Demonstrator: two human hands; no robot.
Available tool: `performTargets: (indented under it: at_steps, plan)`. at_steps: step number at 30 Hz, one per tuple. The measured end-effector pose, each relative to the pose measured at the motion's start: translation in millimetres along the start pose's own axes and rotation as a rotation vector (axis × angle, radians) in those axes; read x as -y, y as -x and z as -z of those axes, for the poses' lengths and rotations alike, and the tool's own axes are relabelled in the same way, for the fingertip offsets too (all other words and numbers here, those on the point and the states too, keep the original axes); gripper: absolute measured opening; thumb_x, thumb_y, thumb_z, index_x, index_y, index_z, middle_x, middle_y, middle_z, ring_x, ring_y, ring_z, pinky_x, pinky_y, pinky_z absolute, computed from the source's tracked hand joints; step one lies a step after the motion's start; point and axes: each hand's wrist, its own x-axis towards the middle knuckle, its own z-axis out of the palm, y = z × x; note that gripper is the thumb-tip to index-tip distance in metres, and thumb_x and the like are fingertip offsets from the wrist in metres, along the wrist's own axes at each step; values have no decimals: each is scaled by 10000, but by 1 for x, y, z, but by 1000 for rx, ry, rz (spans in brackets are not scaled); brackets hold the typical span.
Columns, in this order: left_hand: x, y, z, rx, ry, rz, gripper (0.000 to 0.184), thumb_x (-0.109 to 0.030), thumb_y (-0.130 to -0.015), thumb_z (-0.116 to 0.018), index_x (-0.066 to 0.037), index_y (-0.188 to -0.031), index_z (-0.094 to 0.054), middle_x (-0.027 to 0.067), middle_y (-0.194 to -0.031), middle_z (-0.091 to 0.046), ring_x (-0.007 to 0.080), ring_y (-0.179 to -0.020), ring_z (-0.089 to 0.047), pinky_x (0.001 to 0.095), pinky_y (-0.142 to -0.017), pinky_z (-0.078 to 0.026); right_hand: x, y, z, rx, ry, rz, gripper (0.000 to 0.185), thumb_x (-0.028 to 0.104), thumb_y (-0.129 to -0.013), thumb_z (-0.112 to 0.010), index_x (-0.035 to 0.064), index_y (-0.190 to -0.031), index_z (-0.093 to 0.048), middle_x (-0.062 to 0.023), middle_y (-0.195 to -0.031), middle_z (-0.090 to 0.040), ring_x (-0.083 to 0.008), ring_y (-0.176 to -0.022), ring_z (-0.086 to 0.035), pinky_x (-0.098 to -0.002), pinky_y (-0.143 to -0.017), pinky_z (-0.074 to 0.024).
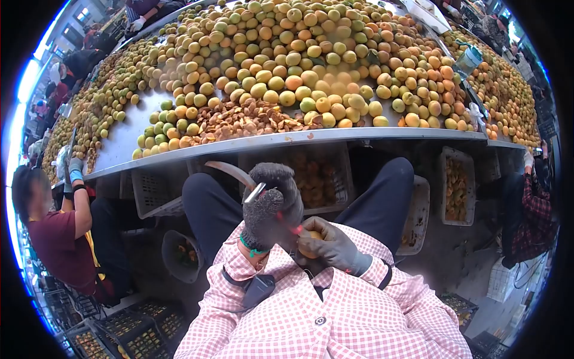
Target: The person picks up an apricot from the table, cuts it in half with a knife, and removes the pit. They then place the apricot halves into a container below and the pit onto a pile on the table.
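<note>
My left hand [269,209], in a dark knit glove, is closed in front of my chest. A curved knife [230,173] sticks out of it toward the upper left, with a shiny metal part [254,192] beside the fingers. A small red piece [297,230] shows between my hands; what it belongs to is unclear. My right hand [341,242], in a grey glove, has its fingers wrapped round a yellow apricot [311,242], partly hidden by the glove. Both hands are close together above my lap.
Ahead, a metal table [287,139] bears heaped apricots [293,45] and a pile of split brown pieces [248,116]. Crates [156,190] stand beneath it, one with fruit halves [457,188]. A bucket [181,256] is at lower left. A person [63,239] works at left, another [529,203] at right.
</note>
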Motion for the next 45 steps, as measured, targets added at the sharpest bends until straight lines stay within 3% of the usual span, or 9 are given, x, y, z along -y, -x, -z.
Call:
performTargets:
  at_steps: [3,10,16,20,31,33,37,39,45]
  plan:
    - [10,-6,-13,-269,5,-140,298,-228,-883,-631,-68,-1111,-522,5,-670,-457,105,-473,-389,254,-398,-338,-2,-3,1,-75,295,153,346,169,-883,-646,20,-1147,-479,-66,-936,-569,-90,-798,-527,-254,-738,-461]
    - [2,0,4,-178,4,-120,267,-308,-903,-606,-67,-1007,-556,-8,-635,-425,87,-451,-335,240,-380,-275,12,5,-11,-105,315,53,351,81,-866,-638,14,-1166,-469,-81,-1033,-573,-98,-890,-542,-255,-819,-457]
    - [2,2,-4,-170,8,-121,268,-337,-900,-604,-76,-932,-553,7,-656,-458,99,-461,-351,254,-392,-289,-3,2,0,-63,358,259,365,89,-877,-634,21,-1173,-431,-61,-1058,-538,-61,-896,-524,-206,-805,-458]
    - [1,3,-5,-109,30,-114,269,-339,-889,-619,-78,-911,-554,15,-680,-495,105,-465,-378,259,-394,-308,-2,5,-4,-64,369,319,341,72,-874,-619,39,-1161,-437,-75,-1040,-544,-102,-912,-534,-259,-825,-460]
    - [3,5,-4,-107,-10,42,201,-224,-882,-644,-59,-857,-531,54,-695,-531,116,-494,-456,259,-413,-392,-12,1,-8,-232,420,336,312,57,-840,-628,34,-1099,-455,-87,-987,-552,-104,-856,-548,-264,-789,-471]
    - [7,3,3,-119,44,39,201,-228,-884,-642,-66,-848,-527,51,-684,-522,114,-487,-447,260,-410,-388,-14,-1,-1,-185,535,438,324,20,-857,-617,54,-1125,-439,-39,-952,-527,-36,-699,-494,-169,-598,-436]
    - [9,2,11,-109,101,38,206,-246,-898,-621,-85,-825,-514,41,-639,-485,116,-463,-414,270,-399,-368,-3,0,2,-163,605,395,329,7,-853,-615,54,-1139,-457,-40,-975,-536,-45,-696,-511,-170,-569,-436]
    - [3,-1,11,-54,98,20,209,-247,-905,-611,-84,-820,-512,40,-625,-472,119,-454,-405,274,-397,-358,14,7,-10,-176,175,74,330,15,-862,-614,53,-1157,-470,-44,-1029,-538,-55,-670,-526,-171,-527,-436]
    - [-8,-3,2,-24,47,-113,213,-240,-913,-599,-73,-812,-514,38,-601,-447,123,-434,-372,278,-393,-323,5,6,-6,-58,276,300,343,53,-901,-585,41,-1206,-427,-41,-1092,-525,-49,-633,-520,-162,-481,-412]
